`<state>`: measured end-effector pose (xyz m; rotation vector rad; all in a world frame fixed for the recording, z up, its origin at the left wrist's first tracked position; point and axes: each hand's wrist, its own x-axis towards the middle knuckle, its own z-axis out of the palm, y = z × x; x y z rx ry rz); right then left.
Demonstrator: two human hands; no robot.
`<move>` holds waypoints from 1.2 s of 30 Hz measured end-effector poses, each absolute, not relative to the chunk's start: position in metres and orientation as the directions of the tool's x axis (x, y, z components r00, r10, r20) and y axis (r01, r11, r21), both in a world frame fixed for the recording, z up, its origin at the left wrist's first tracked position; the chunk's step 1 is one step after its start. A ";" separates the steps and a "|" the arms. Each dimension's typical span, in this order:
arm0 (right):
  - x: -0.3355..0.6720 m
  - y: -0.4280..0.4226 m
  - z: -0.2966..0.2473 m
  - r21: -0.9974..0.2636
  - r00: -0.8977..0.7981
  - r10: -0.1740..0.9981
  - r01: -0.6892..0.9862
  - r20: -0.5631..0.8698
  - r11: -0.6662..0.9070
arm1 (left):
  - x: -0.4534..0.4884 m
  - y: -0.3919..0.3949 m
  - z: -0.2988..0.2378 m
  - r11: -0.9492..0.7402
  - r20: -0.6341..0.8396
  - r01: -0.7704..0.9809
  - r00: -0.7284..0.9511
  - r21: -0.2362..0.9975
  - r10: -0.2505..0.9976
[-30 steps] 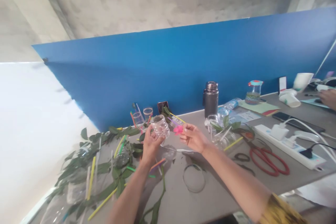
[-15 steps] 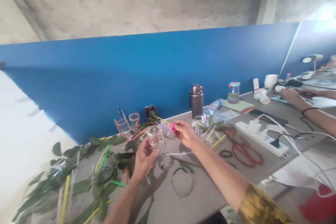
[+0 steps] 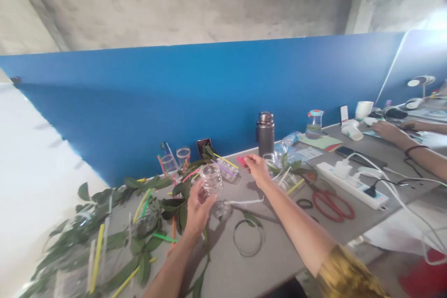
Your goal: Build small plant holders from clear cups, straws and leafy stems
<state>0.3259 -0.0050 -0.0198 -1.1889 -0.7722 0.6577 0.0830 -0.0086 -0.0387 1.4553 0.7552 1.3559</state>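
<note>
My left hand (image 3: 199, 208) is closed round a clear, ribbed plastic cup (image 3: 211, 179), which looks like a cut bottle piece, held upright above the table. In the fingertips of my right hand (image 3: 258, 172) is a small pink piece (image 3: 240, 161), too small to name for certain. It is to the right of the cup and apart from it. Behind the cup, a clear bottle (image 3: 228, 169) lies with a purple straw and a yellow straw beside it. A white straw (image 3: 244, 202) and a wire ring (image 3: 247, 237) lie on the table between my forearms.
Leafy stems (image 3: 139, 247) and coloured straws cover the left side. A dark flask (image 3: 265, 134) stands by the blue partition (image 3: 174, 98). Red-handled scissors (image 3: 333, 205) and a power strip (image 3: 352, 185) lie right. Another person's hand (image 3: 389, 131) is at far right.
My right hand has moved right and slightly up with the pink piece, away from the cup. My left hand still holds the cup. The view has shifted slightly.
</note>
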 end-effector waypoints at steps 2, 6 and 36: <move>0.327 -0.002 -0.021 -0.975 0.582 0.793 -0.001 0.181 0.224 | 0.082 -0.007 -0.041 -0.318 0.344 -0.170 0.164 0.933 0.924; 0.321 0.011 -0.017 -0.972 0.535 0.812 0.094 0.233 0.217 | 0.084 -0.005 -0.048 -0.335 0.357 -0.153 0.147 0.929 0.922; 0.315 0.090 -0.007 -0.832 0.433 0.885 0.545 0.175 -0.103 | 0.079 0.000 -0.057 -0.386 0.397 -0.094 0.180 0.918 0.900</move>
